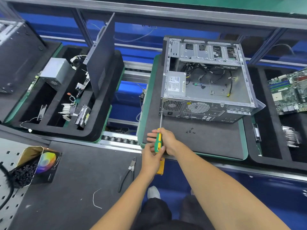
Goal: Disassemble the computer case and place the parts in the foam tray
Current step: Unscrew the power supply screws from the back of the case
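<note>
The open grey computer case lies on its side on a dark mat, its rear panel toward me. A power supply and black cables are still inside. My right hand grips the green-and-yellow screwdriver; its shaft tip touches the rear panel's lower left corner beside the power supply fan grille. My left hand pinches the handle's lower end. A few small black screws lie on the mat. The black foam tray at left holds a power supply, heatsink, drive and an upright side panel.
Pliers and a white wire scrap lie on the near grey bench. A box of black cable ties stands at lower left. Another foam tray at right holds a motherboard and a heatsink. A second black case stands far left.
</note>
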`<state>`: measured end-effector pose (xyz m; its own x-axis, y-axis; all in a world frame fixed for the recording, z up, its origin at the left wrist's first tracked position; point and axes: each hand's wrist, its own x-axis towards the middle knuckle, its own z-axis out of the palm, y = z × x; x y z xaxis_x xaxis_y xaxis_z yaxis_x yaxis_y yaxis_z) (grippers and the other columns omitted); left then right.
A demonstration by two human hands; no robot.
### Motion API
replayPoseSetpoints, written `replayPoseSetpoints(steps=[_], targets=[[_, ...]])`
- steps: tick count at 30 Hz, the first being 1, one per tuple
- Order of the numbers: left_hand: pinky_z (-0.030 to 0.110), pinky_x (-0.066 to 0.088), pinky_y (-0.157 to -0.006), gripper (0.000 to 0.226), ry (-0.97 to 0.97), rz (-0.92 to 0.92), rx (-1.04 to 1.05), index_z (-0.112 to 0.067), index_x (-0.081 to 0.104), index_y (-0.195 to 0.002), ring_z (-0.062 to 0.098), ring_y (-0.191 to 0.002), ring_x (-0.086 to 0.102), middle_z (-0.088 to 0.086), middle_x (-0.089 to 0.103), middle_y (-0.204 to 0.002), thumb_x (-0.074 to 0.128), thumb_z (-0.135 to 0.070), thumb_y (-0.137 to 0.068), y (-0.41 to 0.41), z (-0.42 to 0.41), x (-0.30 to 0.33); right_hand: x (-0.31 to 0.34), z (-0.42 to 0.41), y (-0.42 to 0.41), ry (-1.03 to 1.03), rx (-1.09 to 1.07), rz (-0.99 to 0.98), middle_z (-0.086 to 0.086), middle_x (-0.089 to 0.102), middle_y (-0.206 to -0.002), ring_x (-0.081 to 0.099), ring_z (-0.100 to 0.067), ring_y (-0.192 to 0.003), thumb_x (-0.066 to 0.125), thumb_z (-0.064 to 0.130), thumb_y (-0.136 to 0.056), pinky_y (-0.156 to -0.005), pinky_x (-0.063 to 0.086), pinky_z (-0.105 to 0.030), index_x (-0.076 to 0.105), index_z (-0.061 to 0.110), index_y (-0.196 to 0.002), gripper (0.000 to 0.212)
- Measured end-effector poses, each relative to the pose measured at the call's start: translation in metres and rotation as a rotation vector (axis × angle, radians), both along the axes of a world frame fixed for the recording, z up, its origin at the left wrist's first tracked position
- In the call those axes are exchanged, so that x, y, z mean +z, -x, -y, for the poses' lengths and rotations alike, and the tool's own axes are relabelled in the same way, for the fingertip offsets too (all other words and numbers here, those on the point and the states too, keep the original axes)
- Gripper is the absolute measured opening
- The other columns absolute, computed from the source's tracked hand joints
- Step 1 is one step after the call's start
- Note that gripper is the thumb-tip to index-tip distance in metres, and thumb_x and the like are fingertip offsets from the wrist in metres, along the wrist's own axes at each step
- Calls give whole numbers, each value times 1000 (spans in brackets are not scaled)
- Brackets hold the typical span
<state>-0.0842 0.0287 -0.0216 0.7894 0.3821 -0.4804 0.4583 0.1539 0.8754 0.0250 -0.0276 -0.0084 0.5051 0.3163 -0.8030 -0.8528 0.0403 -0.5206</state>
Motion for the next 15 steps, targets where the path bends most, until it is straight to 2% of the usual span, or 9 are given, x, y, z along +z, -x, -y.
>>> replayPoseSetpoints(steps=[3, 5, 9, 11, 13, 15], targets=[[21, 50, -55, 18, 78, 8, 112, -15, 43, -114, 10, -72, 71, 11, 66, -103, 56, -23, -105, 0, 3, -1, 4, 3, -2, 27, -2, 16, -8, 78, -104, 76, -26, -95, 41, 21, -102, -82, 62, -45, 60, 9, -123, 31], [24, 49, -56, 9, 105, 6, 121, -16, 43, -110, 10, -71, 70, 12, 66, -105, 47, -25, -109, 1, 1, -1, 6, 4, -3, 43, 21, 29, -7, 79, -103, 77, -24, -94, 40, 22, -102, -79, 62, -40, 61, 11, -123, 32], [25, 46, -53, 26, 81, 9, 31, -17, 44, -111, 10, -63, 60, 11, 63, -100, 66, -23, -100, 0, -4, 3, 4, 0, -3, 62, -72, 31, -13, 78, -103, 77, -26, -84, 41, 17, -100, -69, 62, -38, 65, 7, -122, 34], [24, 48, -55, 30, 71, 17, 16, -15, 45, -111, 13, -64, 60, 13, 62, -105, 71, -16, -96, -1, -5, 4, 3, -3, -6, 119, -95, 59, -16, 78, -95, 77, -28, -77, 43, 20, -98, -67, 63, -41, 68, 7, -115, 33], [23, 54, -59, 26, 130, 31, 48, -13, 48, -109, 14, -69, 68, 14, 62, -111, 70, -12, -96, -2, -1, 4, 4, -3, -11, 223, -87, 125, -19, 77, -84, 75, -34, -73, 43, 23, -95, -72, 64, -49, 69, 7, -102, 31], [25, 58, -66, 23, 203, 49, 81, -10, 50, -108, 16, -75, 72, 17, 62, -112, 70, -10, -96, -2, 2, 3, 5, -1, -19, 427, -57, 272, -20, 75, -83, 74, -40, -78, 41, 25, -93, -77, 62, -56, 68, 8, -90, 33]])
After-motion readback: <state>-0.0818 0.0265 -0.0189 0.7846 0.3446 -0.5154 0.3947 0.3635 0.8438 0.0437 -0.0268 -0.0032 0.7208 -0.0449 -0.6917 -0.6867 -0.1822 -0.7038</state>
